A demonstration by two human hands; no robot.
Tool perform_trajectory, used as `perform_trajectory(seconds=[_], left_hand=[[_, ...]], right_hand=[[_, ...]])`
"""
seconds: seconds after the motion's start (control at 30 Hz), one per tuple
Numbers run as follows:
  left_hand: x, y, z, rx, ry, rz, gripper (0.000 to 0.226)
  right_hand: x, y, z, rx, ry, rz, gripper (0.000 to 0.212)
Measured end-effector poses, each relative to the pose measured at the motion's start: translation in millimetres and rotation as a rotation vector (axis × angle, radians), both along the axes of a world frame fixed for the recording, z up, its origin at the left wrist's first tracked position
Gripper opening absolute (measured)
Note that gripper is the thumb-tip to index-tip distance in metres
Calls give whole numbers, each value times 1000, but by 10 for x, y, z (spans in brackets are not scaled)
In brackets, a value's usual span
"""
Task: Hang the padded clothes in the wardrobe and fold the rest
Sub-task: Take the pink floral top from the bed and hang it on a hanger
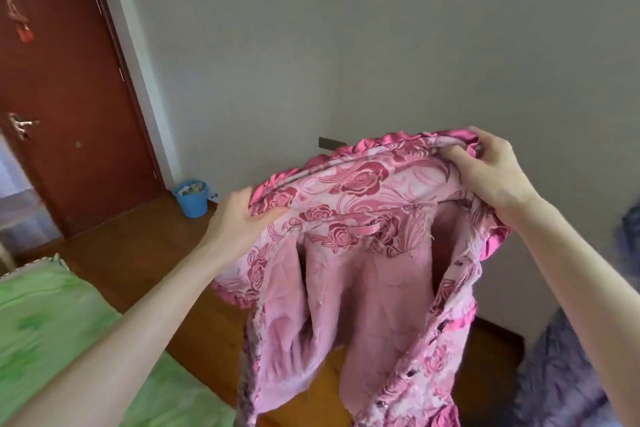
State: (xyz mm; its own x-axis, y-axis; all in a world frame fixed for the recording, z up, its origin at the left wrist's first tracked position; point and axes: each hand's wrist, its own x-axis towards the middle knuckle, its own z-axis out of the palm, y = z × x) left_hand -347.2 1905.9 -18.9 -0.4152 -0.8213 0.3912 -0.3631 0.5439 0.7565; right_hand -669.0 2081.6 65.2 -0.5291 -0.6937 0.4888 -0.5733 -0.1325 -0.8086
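A pink padded jacket (360, 253) with a rose pattern, satin ruffle trim and a fleecy pink lining hangs in the air in front of me, its open front facing me. My left hand (242, 218) grips the left side of its collar. My right hand (491, 166) pinches the ruffled collar edge at the upper right. The jacket's lower part drops out of the bottom of the view.
A green bedspread (52, 329) lies at the lower left. A dark red door (62, 87) stands at the left, with a blue bucket (191, 198) on the wooden floor beside it. Blurred purplish fabric (554, 374) shows at the lower right. A grey wall is behind.
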Motion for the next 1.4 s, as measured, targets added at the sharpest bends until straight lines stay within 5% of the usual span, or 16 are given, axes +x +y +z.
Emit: perform_trajectory(seconds=[0.3, 0.47, 0.6, 0.8, 0.93, 1.1, 1.4], left_hand=[[-865, -778, 431, 119, 0, -25, 20], [-1168, -1047, 491, -29, 71, -19, 9], [-1260, -1266, 427, -108, 102, 65, 30], [-1100, -1656, 503, -144, 106, 234, 32], [-896, -1961, 522, -244, 100, 430, 41], [-452, -2583, 431, -315, 101, 548, 52], [349, -3725, 425, -328, 30, 595, 50]], right_hand=[[-1206, -950, -89, 75, 49, 299, 25], [-1585, -1410, -219, 128, 190, 377, 27], [-1713, -1863, -274, 160, 224, 408, 27], [-1549, -2596, -145, 88, 240, 524, 25], [-1338, -3182, -52, 6, 275, 611, 53], [-975, -4084, -3, -16, 419, 650, 39], [-152, -5778, -24, 94, 229, 925, 35]])
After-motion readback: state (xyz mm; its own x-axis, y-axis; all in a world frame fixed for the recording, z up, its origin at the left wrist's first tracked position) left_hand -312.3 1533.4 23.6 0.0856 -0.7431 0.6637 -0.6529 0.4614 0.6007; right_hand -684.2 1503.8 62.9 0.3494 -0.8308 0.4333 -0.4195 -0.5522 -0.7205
